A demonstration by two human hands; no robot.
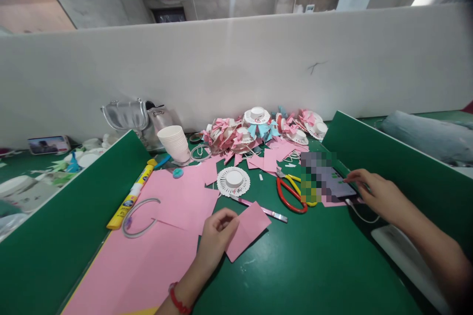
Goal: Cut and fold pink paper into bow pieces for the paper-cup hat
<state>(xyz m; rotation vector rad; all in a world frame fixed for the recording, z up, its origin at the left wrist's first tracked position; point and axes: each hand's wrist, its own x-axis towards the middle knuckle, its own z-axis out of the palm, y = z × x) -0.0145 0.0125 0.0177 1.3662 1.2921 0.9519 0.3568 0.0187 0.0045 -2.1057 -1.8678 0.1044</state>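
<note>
My left hand [218, 234] is closed in a pinch on a small pink paper square [248, 229] near the middle of the green table [314, 266]. My right hand [377, 193] rests at the right, its index finger stretched out onto the screen of a phone [336, 183] with a white cable plugged in. A white paper-cup hat [233, 180] lies just beyond the pink square. A thin pen [258, 207] lies between the hat and the square.
Large pink sheets [148, 256] cover the left of the table, with a glue tube [132, 195], a wire ring [140, 216] and paper cups [174, 143]. Red and yellow scissors [291, 192] lie left of the phone. A pile of finished hats [266, 130] sits against the white wall. Green dividers stand either side.
</note>
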